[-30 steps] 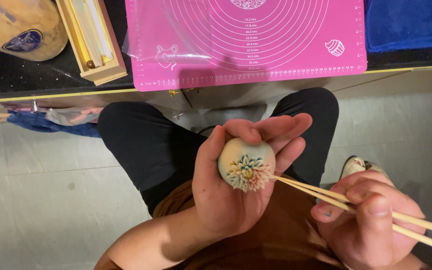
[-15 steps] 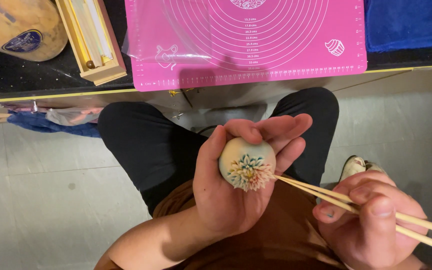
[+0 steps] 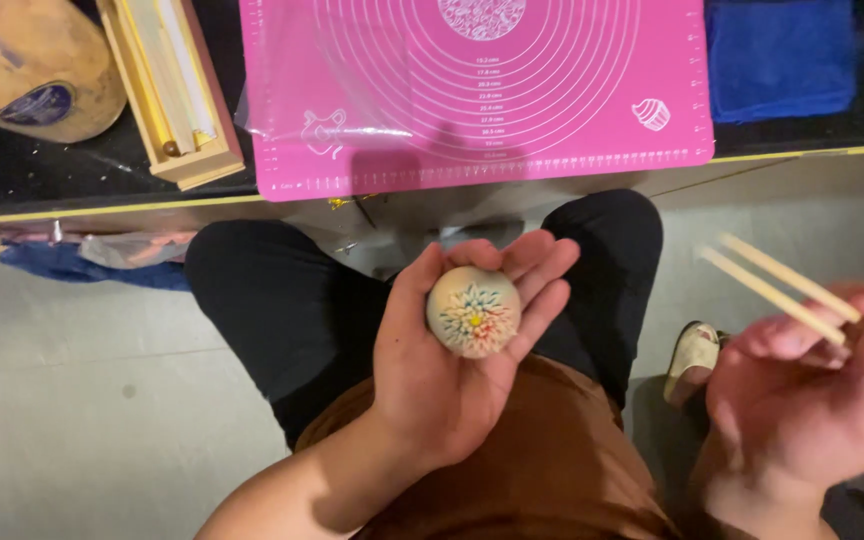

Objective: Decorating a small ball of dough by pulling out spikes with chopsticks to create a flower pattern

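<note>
My left hand [image 3: 452,370] cups a pale round dough ball [image 3: 473,312] above my lap; its top bears a flower pattern of fine cuts in yellow, red and blue. My right hand [image 3: 812,400] is off to the right, blurred, and holds a pair of thin wooden sticks [image 3: 777,285] that point up and to the left, well apart from the ball.
A pink silicone baking mat [image 3: 472,100] lies on the dark table edge ahead, with a wooden box [image 3: 172,90] to its left, a tan rounded object [image 3: 32,70] further left and a blue cloth [image 3: 782,60] at the right. Grey floor lies on both sides of my legs.
My right hand has pulled the wooden sticks away from the ball and swung them up to the right. The ball has tilted so its pattern faces up.
</note>
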